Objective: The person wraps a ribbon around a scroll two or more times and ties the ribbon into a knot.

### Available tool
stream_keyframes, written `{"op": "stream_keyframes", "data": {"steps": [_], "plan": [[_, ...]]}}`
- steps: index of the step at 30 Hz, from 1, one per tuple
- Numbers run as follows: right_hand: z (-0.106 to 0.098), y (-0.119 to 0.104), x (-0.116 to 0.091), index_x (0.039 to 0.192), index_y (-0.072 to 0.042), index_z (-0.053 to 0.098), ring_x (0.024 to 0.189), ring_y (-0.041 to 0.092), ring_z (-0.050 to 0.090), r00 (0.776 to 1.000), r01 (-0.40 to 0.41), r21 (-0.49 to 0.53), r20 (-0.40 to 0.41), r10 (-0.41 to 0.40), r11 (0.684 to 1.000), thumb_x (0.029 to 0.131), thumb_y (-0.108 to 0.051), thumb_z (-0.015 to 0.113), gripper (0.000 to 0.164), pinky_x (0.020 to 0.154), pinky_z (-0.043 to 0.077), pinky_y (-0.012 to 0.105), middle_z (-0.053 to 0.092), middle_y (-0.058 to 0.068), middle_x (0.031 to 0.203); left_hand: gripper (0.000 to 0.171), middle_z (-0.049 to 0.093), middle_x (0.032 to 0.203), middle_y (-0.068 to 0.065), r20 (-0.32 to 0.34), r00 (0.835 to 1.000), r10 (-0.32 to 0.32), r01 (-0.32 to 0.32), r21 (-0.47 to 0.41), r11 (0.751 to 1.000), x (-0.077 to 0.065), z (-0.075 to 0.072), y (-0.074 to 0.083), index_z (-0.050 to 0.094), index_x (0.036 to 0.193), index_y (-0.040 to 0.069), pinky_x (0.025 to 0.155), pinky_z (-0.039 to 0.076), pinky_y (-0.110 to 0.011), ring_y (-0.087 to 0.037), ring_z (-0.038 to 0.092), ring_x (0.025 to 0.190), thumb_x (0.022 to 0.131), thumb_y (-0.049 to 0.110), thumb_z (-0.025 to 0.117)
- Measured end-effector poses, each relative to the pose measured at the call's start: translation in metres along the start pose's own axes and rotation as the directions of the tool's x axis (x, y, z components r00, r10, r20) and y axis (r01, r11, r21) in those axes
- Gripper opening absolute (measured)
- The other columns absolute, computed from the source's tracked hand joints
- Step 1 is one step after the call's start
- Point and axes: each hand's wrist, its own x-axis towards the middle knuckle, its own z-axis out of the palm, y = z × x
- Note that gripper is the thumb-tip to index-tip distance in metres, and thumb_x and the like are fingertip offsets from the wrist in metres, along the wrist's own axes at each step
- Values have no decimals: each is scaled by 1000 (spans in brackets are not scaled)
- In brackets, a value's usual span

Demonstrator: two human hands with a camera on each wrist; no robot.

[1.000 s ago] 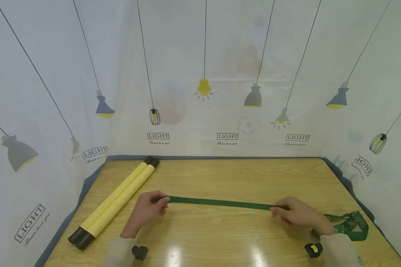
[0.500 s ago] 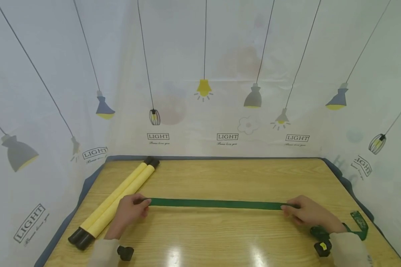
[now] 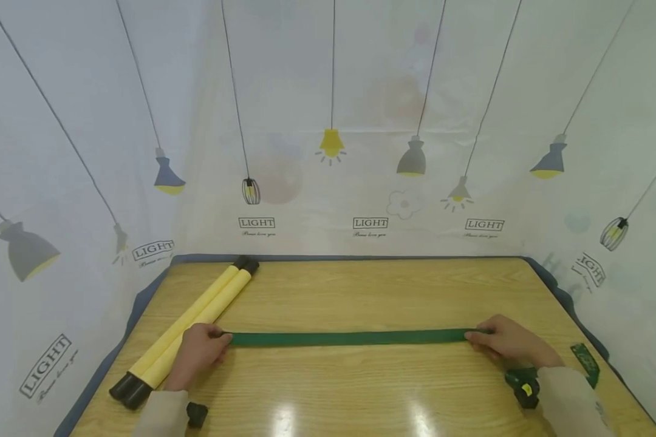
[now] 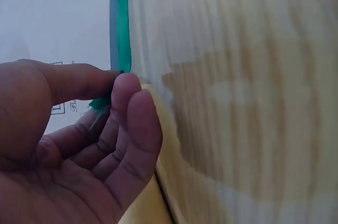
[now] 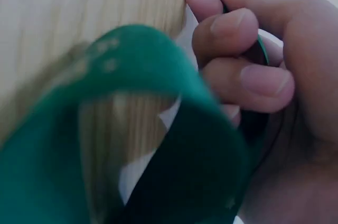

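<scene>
A green ribbon [image 3: 350, 338] is stretched level between both hands in the head view, over the wooden table. My left hand [image 3: 195, 352] pinches its left end between thumb and fingertips; in the left wrist view a frayed tip [image 4: 99, 103] pokes out behind the thumb. On the other side my right hand [image 3: 505, 340] pinches the ribbon too. From there the strip runs on past the palm, and in the right wrist view a wide loop [image 5: 142, 60] with faint gold print hangs close to the camera. Its printed tail [image 3: 586, 364] lies on the table beyond the right sleeve.
Two yellow rolls [image 3: 188, 321] with black ends lie side by side, slanting along the left of the table [image 3: 361, 394]. The left forearm overlaps them in the head view. White curtains [image 3: 328, 73] printed with lamps surround the table's back and sides.
Both hands have moved apart, the left hand farther left and the right hand a little right, so the stretch of ribbon between them is longer. The loose pile at right has shrunk.
</scene>
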Motion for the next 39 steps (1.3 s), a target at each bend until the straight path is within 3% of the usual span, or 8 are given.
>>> {"op": "stream_keyframes", "data": {"steps": [3, 8, 14, 18, 23, 26, 32, 39], "plan": [[0, -1, 5, 67, -3, 61, 41, 5, 37, 999, -31, -42, 10, 32, 999, 101, -34, 56, 47, 46, 38, 21, 44, -7, 48, 16, 60, 60, -6, -16, 999, 36, -34, 86, 996, 2, 1, 0, 68, 86, -1, 48, 49, -29, -17, 58, 51, 92, 14, 66], [0, -6, 9, 67, -6, 62, 41, 5, 36, 996, -81, -67, 24, 83, 994, 100, -31, 57, 42, 44, 35, 20, 44, -8, 48, 16, 57, 60, -2, -51, 994, 93, -78, 242, 967, 6, 4, 0, 68, 78, 3, 48, 43, -27, -14, 53, 51, 88, 16, 69], [2, -14, 9, 68, -8, 62, 44, 7, 39, 986, -163, -99, 0, 164, 982, 100, -29, 59, 38, 46, 35, 21, 46, -6, 50, 22, 54, 63, -4, -44, 992, 115, -96, 313, 945, 8, 6, 1, 61, 72, 4, 49, 40, -27, -15, 50, 54, 88, 17, 69], [4, -21, 8, 67, -8, 61, 44, 7, 39, 982, -191, -133, -25, 189, 973, 99, -27, 59, 37, 46, 35, 22, 45, -6, 50, 23, 62, 75, -8, -40, 993, 111, -90, 349, 933, 5, 0, 4, 65, 87, -1, 53, 45, -31, -18, 54, 61, 89, 22, 69], [6, -27, 7, 67, -8, 61, 44, 7, 39, 979, -205, -139, -28, 203, 969, 99, -25, 59, 37, 47, 35, 23, 45, -6, 49, 44, 66, 94, -14, -37, 995, 95, -76, 346, 935, 0, -12, 13, 62, 112, -6, 62, 50, -37, -21, 59, 72, 92, 33, 67], [7, -28, 7, 67, -8, 61, 44, 7, 39, 975, -220, -142, -40, 216, 965, 99, -24, 59, 36, 47, 35, 22, 45, -5, 49, 53, 62, 105, -21, -33, 989, 141, -121, 343, 931, 3, -21, 22, 58, 122, -7, 71, 51, -43, -28, 60, 85, 92, 36, 66], [7, -27, 7, 68, -8, 61, 44, 7, 38, 968, -250, -138, -53, 245, 958, 99, -24, 59, 35, 47, 34, 22, 43, -6, 48, 75, 44, 130, -32, -5, 977, 212, -192, 401, 896, 23, -37, 33, 44, 138, -9, 90, 43, -60, -48, 42, 118, 90, 44, 68], [7, -28, 6, 69, -7, 61, 44, 8, 37, 973, -229, -120, -33, 227, 966, 99, -25, 59, 36, 47, 35, 23, 42, -5, 48, 98, 33, 137, -38, 84, 968, 239, -248, 505, 827, 46, -48, 28, 28, 150, -7, 90, 41, -66, -55, 30, 124, 82, 47, 75]]}}
